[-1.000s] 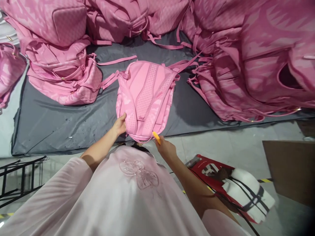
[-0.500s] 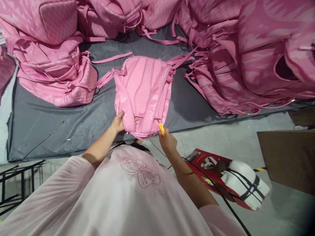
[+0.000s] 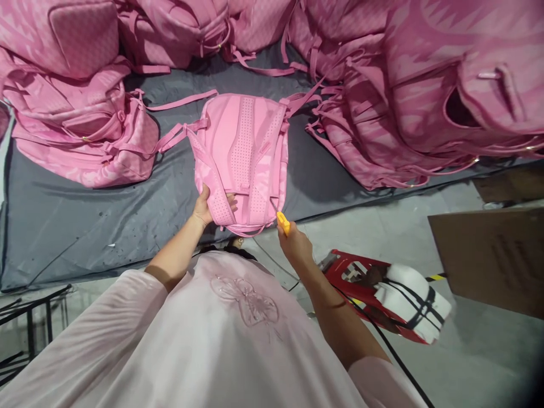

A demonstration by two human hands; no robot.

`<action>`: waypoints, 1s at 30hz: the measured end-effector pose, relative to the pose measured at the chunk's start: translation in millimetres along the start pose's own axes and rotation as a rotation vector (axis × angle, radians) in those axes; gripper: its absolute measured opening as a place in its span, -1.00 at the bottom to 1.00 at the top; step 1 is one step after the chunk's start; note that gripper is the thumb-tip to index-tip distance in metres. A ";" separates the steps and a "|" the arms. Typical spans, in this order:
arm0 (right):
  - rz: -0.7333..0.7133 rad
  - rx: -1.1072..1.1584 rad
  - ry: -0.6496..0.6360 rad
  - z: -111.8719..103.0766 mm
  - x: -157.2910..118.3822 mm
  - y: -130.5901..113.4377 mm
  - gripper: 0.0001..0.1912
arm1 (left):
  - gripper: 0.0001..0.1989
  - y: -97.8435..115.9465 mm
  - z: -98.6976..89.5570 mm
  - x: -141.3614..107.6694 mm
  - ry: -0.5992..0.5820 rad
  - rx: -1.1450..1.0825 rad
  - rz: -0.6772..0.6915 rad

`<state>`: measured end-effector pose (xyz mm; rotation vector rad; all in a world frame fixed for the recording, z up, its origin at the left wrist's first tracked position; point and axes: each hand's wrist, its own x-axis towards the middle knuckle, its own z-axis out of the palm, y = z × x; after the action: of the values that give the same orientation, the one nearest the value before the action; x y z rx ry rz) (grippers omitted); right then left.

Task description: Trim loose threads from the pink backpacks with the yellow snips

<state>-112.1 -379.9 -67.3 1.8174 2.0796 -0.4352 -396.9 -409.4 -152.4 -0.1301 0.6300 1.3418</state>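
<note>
A pink backpack lies on the grey-covered table, its perforated back panel and shoulder straps facing up. At its lower left edge, my left hand grips a shoulder strap, thumb outside and fingertips showing from under it. My right hand is closed round the yellow handle of a tool. The tool's thin metal shaft points up and left to the backpack's lower right part, by the right strap. Whether its tip touches the fabric is too small to tell.
Pink backpacks stand in piles at the left, along the back and at the right. On the floor at right are a red stool with a white bundle, and a cardboard sheet. A black metal rack stands lower left.
The tool and my right hand have moved slightly right and down from the backpack, and more of the metal shaft shows. The surroundings have shifted left in view.
</note>
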 end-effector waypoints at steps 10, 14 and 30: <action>-0.070 0.020 -0.228 45.9 -89.4 3.7 -0.71 | -0.21 -1.0 23.1 3.6 -0.132 0.093 0.019; 0.008 0.003 -0.175 55.4 -64.4 -6.5 -0.68 | -0.31 0.3 29.7 -15.2 0.048 0.277 0.044; 0.022 0.390 0.071 72.6 -44.9 0.5 -0.77 | -0.05 -97.0 62.3 53.9 -0.049 2.511 0.806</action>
<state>-102.1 -451.9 -112.0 2.0918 2.1324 -0.8306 -279.8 -359.6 -153.0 2.2951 1.9306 0.3223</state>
